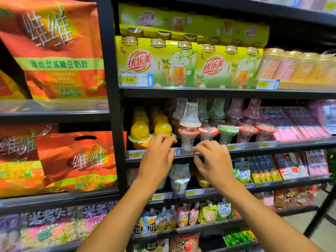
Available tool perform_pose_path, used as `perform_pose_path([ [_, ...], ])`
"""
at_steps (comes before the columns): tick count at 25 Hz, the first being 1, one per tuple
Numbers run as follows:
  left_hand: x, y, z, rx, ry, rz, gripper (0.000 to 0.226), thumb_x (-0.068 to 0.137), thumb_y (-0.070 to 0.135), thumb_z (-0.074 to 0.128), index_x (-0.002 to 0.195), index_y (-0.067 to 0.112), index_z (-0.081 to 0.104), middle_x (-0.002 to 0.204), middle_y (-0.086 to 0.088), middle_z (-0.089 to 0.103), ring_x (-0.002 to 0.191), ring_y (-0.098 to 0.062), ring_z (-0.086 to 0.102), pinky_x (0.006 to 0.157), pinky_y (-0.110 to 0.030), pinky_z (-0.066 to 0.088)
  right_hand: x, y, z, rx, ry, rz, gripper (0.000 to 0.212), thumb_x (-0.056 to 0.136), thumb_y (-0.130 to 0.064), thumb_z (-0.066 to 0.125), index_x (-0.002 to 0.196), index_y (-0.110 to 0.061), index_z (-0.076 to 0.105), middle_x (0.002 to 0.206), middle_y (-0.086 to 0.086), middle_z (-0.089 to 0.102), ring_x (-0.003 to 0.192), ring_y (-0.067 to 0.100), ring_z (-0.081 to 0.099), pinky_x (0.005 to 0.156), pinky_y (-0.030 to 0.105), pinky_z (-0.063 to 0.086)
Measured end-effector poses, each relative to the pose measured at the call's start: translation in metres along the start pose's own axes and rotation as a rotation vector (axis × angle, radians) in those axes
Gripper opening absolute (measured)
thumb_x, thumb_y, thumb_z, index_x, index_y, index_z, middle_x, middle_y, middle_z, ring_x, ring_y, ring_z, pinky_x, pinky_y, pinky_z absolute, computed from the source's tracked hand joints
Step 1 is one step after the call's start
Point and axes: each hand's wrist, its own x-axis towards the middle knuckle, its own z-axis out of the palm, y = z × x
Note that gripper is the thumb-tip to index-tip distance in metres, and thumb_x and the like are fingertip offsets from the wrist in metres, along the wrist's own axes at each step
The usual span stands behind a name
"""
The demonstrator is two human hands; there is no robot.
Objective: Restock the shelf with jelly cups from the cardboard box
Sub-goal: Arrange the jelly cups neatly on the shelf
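Observation:
Jelly cups fill the middle shelf (254,147). Yellow domed cups (140,132) stand at its left. A clear white cup (188,140) with a red rim stands at the front, with another white cup (190,115) upside down on top of it. Green and purple cups (227,133) continue to the right. My left hand (158,157) reaches the shelf's front edge, its loosely curled fingertips by the base of a yellow cup (163,129). My right hand (211,158) hovers just right of the clear white cup, fingers loosely curled, holding nothing. No cardboard box is in view.
Yellow drink multipacks (156,64) sit on the shelf above. Orange soybean powder bags (78,160) fill the bay to the left. Pouch jellies (180,177) and snack packs (287,166) line the shelves below. A black upright (113,106) divides the bays.

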Motion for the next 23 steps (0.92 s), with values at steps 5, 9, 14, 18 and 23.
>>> perform_pose_path([
  [5,0.023,0.018,0.038,0.124,0.045,0.015,0.042,0.091,0.015,0.07,0.13,0.023,0.058,0.132,-0.001,0.049,0.121,-0.024,0.05,0.089,-0.038,0.053,0.009,0.063,-0.003,0.0,0.021,0.0,0.013,0.085,-0.024,0.072,0.095,-0.031,0.067,0.096,-0.012,0.061,0.091,0.02,0.057,0.071,0.035,0.033],
  [9,0.045,0.034,0.073,0.213,0.093,-0.068,0.046,0.091,0.019,0.072,0.134,0.025,0.057,0.146,-0.002,0.044,0.131,-0.026,0.045,0.095,-0.041,0.052,0.024,0.115,0.001,0.03,0.015,-0.089,0.013,0.086,-0.025,0.068,0.098,-0.029,0.067,0.099,-0.01,0.06,0.093,0.022,0.058,0.075,0.039,0.037],
  [14,0.057,0.043,0.101,0.233,0.101,-0.126,0.05,0.09,0.017,0.074,0.136,0.024,0.056,0.152,-0.007,0.038,0.138,-0.031,0.041,0.099,-0.044,0.052,0.041,0.143,0.021,0.059,0.021,-0.12,0.033,0.081,-0.03,0.072,0.113,-0.026,0.067,0.12,-0.004,0.061,0.112,0.023,0.056,0.085,0.038,0.036],
  [18,0.059,0.038,0.114,0.222,0.109,-0.137,0.052,0.091,0.019,0.074,0.139,0.027,0.055,0.154,-0.008,0.036,0.139,-0.031,0.041,0.095,-0.042,0.053,0.049,0.143,0.04,0.06,-0.013,-0.104,0.038,0.083,-0.035,0.069,0.12,-0.026,0.064,0.127,-0.003,0.058,0.122,0.022,0.053,0.093,0.041,0.038],
  [23,0.058,0.03,0.117,0.196,0.103,-0.155,0.055,0.09,0.018,0.074,0.14,0.027,0.054,0.155,-0.006,0.035,0.134,-0.029,0.047,0.086,-0.042,0.058,0.049,0.138,0.051,-0.001,-0.025,-0.065,0.043,0.083,-0.037,0.069,0.123,-0.027,0.06,0.125,-0.006,0.059,0.119,0.019,0.053,0.092,0.039,0.036],
])
